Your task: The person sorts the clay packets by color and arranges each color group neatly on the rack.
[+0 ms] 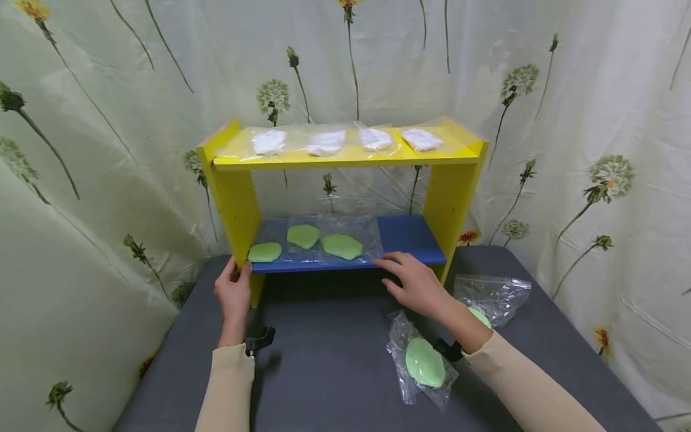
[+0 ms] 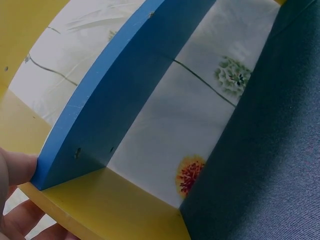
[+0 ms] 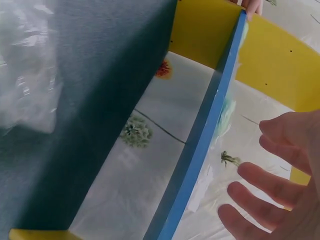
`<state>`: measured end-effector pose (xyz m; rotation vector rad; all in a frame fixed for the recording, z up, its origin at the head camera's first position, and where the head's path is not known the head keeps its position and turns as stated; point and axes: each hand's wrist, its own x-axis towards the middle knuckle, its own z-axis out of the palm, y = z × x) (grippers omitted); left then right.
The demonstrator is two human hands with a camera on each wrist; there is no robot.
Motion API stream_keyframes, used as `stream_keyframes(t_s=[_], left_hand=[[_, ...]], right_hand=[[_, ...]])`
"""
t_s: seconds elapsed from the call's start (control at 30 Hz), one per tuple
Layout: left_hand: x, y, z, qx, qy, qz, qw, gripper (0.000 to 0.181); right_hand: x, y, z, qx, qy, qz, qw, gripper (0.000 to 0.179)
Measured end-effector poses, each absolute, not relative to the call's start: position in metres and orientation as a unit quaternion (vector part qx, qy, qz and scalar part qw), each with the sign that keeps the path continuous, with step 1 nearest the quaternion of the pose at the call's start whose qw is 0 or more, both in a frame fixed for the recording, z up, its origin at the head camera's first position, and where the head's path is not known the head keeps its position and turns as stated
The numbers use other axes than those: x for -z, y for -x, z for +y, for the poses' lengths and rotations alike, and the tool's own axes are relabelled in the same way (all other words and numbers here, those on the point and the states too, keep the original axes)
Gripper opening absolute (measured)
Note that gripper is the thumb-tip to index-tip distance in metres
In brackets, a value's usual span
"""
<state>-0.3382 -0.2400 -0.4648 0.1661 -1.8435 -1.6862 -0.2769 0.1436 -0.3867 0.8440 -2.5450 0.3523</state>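
Observation:
A small shelf unit with yellow sides [image 1: 233, 201] and a blue lower shelf [image 1: 412, 237] stands on the dark table. My left hand [image 1: 235, 295] grips its left side panel, thumb in front against the blue shelf's end and fingers around the outside, as the left wrist view shows. On the blue shelf lie three flat light-green pieces in clear plastic bags: one at the left [image 1: 264, 252], one behind [image 1: 303, 236], one nearer the middle [image 1: 342, 246]. My right hand [image 1: 418, 288] hovers at the shelf's front edge by the right-hand bag, fingers spread and holding nothing.
Several white pieces [image 1: 326, 143] in clear bags lie in a row on the yellow top shelf [image 1: 345, 161]. On the table at right are a bagged green piece [image 1: 425, 362] and another bag [image 1: 493, 297], partly behind my right forearm. A flower-printed curtain [image 1: 572, 120] hangs behind.

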Motion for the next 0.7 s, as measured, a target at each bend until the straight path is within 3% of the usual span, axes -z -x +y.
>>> stream_keyframes(t_s=[0.3,0.7], left_hand=[[0.466,0.339,-0.239,0.634,-0.068,-0.707,0.307,0.037],[0.464,0.337,-0.241,0.636,-0.060,-0.704,0.309,0.036]], right_hand=[[0.402,0.248,0.175,-0.171,-0.270,-0.935,0.155,0.044],[0.455,0.212,0.204,-0.225,-0.224,-0.946,0.060,0.041]])
